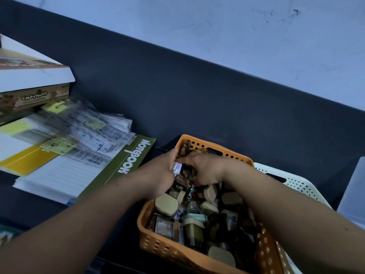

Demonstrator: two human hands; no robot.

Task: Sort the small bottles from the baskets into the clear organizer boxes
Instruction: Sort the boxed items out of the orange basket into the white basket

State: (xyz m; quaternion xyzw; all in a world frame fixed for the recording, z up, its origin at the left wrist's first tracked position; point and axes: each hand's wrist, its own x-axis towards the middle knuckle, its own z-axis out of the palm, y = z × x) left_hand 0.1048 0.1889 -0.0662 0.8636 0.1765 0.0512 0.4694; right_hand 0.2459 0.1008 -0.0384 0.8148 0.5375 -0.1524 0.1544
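We note a dark tabletop (197, 107) running under a pale wall (237, 26), dim light. A green notebook (122, 167) and loose packets (88, 131) lie at left, a white basket (292, 182) and clear box (353, 194) at right. The orange basket (167, 252) holds a heap of small bottles (166, 204), amber with beige caps. Both forearms reach in. Over its far end, left hand (158, 175) and right hand (207, 169) meet, fingers curled round several small bottles clutched between them.
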